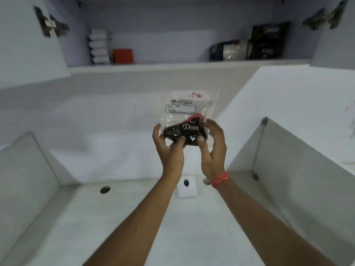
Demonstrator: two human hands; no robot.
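From the head view, the left grip (169,146) and right grip (212,148) both curl round the lower end of a clear bag (184,106), held in mid-air at centre, below the far shelf (172,68). Inside the bag sits a black Dove pouch (189,129). The shelf holds Dove packs (269,41) at right, with white boxes (99,47) and a red box (123,56) at left. Stowing looks part done: this bag is not yet shelved.
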